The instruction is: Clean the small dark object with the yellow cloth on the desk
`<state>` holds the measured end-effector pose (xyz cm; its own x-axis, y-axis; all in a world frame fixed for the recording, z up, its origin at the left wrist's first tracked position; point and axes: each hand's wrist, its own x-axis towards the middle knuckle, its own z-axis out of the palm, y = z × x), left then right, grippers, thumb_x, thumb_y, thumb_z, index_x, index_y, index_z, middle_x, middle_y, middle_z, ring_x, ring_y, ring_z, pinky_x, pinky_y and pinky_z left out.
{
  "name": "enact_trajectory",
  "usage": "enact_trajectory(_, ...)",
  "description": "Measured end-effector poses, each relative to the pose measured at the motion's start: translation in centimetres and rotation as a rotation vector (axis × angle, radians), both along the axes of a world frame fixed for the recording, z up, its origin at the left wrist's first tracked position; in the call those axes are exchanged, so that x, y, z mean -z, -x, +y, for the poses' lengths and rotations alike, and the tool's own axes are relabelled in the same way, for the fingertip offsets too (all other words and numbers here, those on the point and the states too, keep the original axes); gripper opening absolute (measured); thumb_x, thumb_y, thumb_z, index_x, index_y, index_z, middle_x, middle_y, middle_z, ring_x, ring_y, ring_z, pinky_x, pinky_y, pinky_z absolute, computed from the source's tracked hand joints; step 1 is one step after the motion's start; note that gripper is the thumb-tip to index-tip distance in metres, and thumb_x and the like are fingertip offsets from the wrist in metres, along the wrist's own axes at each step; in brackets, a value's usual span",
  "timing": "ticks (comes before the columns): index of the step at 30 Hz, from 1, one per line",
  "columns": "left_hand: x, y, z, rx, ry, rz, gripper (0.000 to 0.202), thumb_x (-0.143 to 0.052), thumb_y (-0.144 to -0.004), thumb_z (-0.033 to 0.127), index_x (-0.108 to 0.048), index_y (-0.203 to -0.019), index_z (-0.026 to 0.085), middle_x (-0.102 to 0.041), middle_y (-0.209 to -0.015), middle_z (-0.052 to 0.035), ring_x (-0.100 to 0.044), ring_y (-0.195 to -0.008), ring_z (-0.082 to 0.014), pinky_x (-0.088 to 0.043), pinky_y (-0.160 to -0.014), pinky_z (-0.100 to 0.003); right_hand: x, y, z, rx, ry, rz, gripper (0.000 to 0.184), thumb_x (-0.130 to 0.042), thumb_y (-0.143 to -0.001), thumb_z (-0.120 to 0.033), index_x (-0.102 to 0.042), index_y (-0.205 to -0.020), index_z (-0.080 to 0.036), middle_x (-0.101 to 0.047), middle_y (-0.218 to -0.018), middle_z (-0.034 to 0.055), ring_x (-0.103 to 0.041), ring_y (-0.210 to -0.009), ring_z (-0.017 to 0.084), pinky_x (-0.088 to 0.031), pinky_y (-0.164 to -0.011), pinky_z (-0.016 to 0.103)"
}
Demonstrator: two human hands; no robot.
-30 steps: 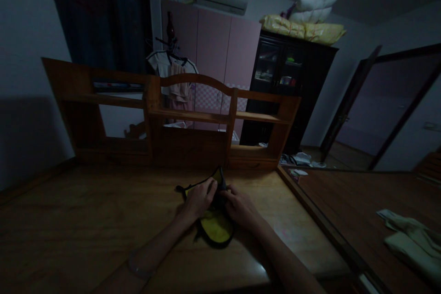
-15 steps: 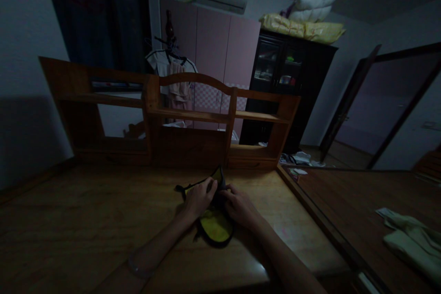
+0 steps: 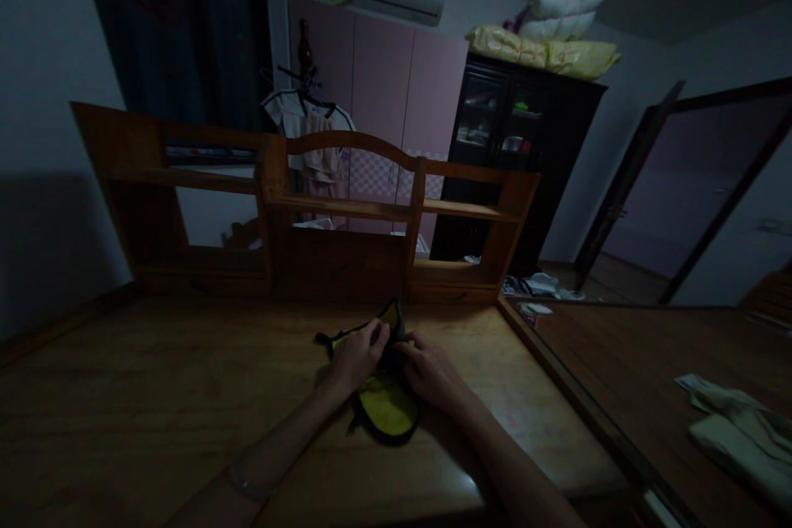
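A yellow fabric pouch with black edging [image 3: 388, 408] lies on the wooden desk [image 3: 186, 396], a rounded flap towards me and a pointed corner raised at the far side. My left hand [image 3: 360, 356] is closed on its upper left part, thumb and fingers pinched at the dark edge. From the right, my right hand [image 3: 430, 367] grips the dark part near the middle, its fingertips partly hidden in the folds. The two hands are close together. Whether anything small sits between the fingers is too dark to make out.
A wooden shelf unit [image 3: 340, 202] stands along the desk's back edge. To the right, past a raised wooden rim [image 3: 569, 396], a pale green cloth [image 3: 742, 429] lies on a brown surface. Behind are a pink wardrobe [image 3: 380, 82] and a black cabinet [image 3: 525, 115].
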<state>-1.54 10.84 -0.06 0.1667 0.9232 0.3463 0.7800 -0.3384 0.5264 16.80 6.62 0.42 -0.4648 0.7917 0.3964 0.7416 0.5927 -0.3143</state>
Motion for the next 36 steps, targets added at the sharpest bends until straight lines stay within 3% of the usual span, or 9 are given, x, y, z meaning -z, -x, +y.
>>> enact_trajectory(9,0.0,-0.1,0.1,-0.026,0.007,-0.004,0.037,-0.031,-0.097,0.047,-0.061,-0.109,0.027,-0.072,-0.096,-0.0035,-0.066,-0.089,-0.0207,-0.038,-0.069,-0.025,0.1,0.0,0.1,-0.01,-0.014,-0.011,0.051,-0.048,-0.08,-0.005,-0.053,-0.127,-0.026,-0.055,-0.123,0.007,-0.06,-0.098,0.019,-0.047,-0.086,0.029)
enact_trajectory(17,0.0,0.1,0.1,0.029,0.009,-0.066,0.026,-0.038,-0.095,0.037,-0.061,-0.102,0.027,-0.072,-0.091,-0.002,-0.066,-0.088,-0.0203,-0.038,-0.068,-0.025,-0.1,0.0,0.0,-0.011,-0.034,-0.022,0.05,-0.048,-0.081,-0.006,-0.052,-0.127,-0.025,-0.055,-0.122,0.0074,-0.06,-0.099,0.019,-0.047,-0.087,0.029)
enact_trajectory(25,0.3,-0.1,-0.1,0.125,-0.023,-0.227,0.026,-0.038,-0.094,0.037,-0.057,-0.107,0.024,-0.069,-0.096,-0.003,-0.065,-0.091,-0.02,-0.043,-0.075,-0.026,-0.1,0.0,0.1,0.062,-0.049,-0.044,0.047,-0.048,-0.081,-0.007,-0.054,-0.124,-0.026,-0.056,-0.12,0.0063,-0.06,-0.09,0.017,-0.047,-0.081,0.027)
enact_trajectory(36,1.0,-0.8,0.3,0.205,-0.003,-0.482,0.032,-0.041,-0.093,0.045,-0.052,-0.115,0.024,-0.066,-0.107,-0.0048,-0.063,-0.099,-0.0213,-0.047,-0.086,-0.033,0.0,-0.3,0.4,0.167,-0.008,-0.035,0.048,-0.046,-0.084,-0.009,-0.05,-0.129,-0.026,-0.054,-0.123,0.0075,-0.06,-0.094,0.018,-0.046,-0.084,0.026)
